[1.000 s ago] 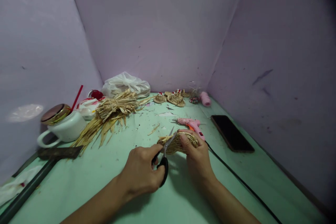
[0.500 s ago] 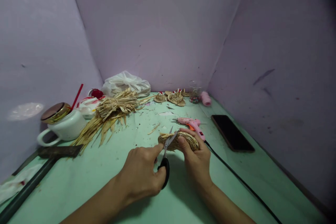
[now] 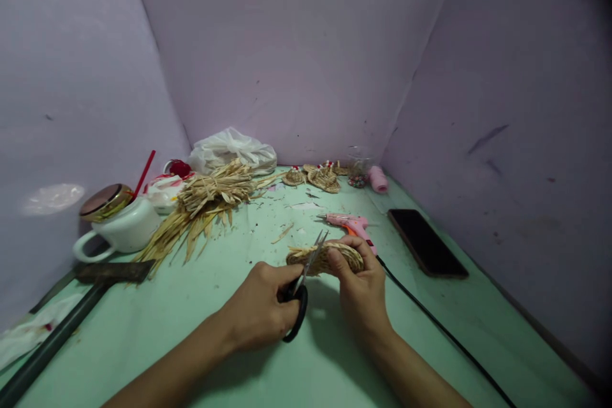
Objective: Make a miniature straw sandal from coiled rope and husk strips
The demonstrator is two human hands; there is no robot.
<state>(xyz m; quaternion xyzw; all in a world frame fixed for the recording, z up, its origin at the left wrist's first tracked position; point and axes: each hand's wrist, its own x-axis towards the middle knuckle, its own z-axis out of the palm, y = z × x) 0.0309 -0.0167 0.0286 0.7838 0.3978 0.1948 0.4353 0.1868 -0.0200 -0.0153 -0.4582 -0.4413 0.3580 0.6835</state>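
Note:
My left hand (image 3: pixel 268 306) grips black-handled scissors (image 3: pixel 300 293) by their loops. The blades point up and away, slightly parted, over the near side of a coiled straw piece (image 3: pixel 320 260). My right hand (image 3: pixel 361 280) pinches that woven piece at its right end, thumb on the near side and fingers behind. It is held above the green table, with a pale strand edge on its left. Just behind my right hand lies a pink glue gun (image 3: pixel 351 224), its nozzle toward the left.
A black phone (image 3: pixel 427 242) lies right; the gun's cord (image 3: pixel 430 312) runs toward me. Left are a straw bundle (image 3: pixel 215 191), a white mug (image 3: pixel 127 229) and a hammer (image 3: pixel 95 280). Small straw pieces (image 3: pixel 324 180), pink thread (image 3: pixel 377 180) and a plastic bag (image 3: pixel 232 150) stand at the back.
The scissor blades have opened and drawn closer together again over the straw piece, with the left hand tilting them slightly. The right hand keeps its hold. The whole view has shifted a little.

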